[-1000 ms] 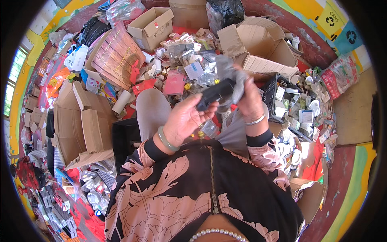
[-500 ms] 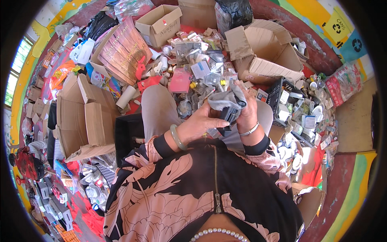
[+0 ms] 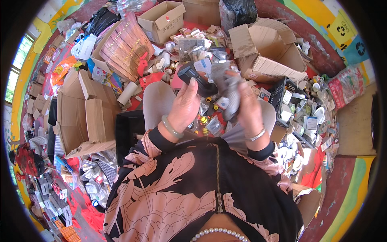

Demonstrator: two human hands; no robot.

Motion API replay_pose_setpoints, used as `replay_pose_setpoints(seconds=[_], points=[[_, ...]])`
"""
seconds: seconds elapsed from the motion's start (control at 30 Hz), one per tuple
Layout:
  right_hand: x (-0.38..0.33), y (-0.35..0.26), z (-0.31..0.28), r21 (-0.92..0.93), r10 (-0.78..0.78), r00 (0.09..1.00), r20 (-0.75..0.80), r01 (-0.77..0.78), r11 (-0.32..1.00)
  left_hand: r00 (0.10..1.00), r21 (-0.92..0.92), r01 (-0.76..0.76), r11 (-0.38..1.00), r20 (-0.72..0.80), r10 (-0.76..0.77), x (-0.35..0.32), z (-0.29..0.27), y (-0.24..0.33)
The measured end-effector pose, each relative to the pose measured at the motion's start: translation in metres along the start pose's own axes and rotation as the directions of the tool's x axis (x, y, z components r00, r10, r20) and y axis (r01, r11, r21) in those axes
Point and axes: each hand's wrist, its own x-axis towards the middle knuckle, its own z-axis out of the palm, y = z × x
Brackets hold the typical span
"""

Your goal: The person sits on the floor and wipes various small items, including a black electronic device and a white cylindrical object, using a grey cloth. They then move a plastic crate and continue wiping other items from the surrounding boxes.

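Left hand (image 3: 184, 108) raised palm-up, fingers clenched on black handheld device (image 3: 193, 77) angled toward eleven o'clock; right hand (image 3: 246, 109) at three o'clock, grasping grey crumpled wrapper (image 3: 227, 85).

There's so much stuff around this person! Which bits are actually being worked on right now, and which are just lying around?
In hand:
- black device, gripped by the left hand
- grey cloth, held against it by the right hand

Just lying about:
- open cardboard box
- flattened cartons
- black crate
- small packets and jars heaped on the floor
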Motion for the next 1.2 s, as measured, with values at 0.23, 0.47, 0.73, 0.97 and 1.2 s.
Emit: replay_pose_setpoints(seconds=[0.23, 0.47, 0.73, 0.97, 1.2], points=[[-0.006, 0.036, 0.024, -0.753, -0.411, 0.912, 0.005, 0.274, 0.599, 0.990, 0.039, 0.125, 0.991, -0.072, -0.122, -0.010, 0.013, -0.013], [-0.001, 0.031, 0.013, -0.349, -0.174, 0.938, -0.299, 0.062, 0.935, 0.988, 0.176, 0.151, 0.973, -0.010, -0.152, -0.011, -0.006, -0.021], [0.001, 0.014, 0.003, 0.362, 0.341, 0.936, -0.082, -0.291, 0.886, 0.996, 0.012, 0.022, 1.000, 0.089, -0.023, -0.005, -0.013, -0.009], [0.002, 0.025, 0.003, 0.358, 0.268, 0.960, -0.074, -0.226, 0.906, 0.976, 0.164, 0.058, 0.985, 0.199, -0.090, -0.009, -0.021, -0.025], [0.002, 0.048, 0.002, -0.442, -0.277, 0.929, -0.245, 0.148, 0.885, 0.988, -0.172, 0.152, 0.973, 0.039, -0.148, -0.012, -0.005, -0.031]])
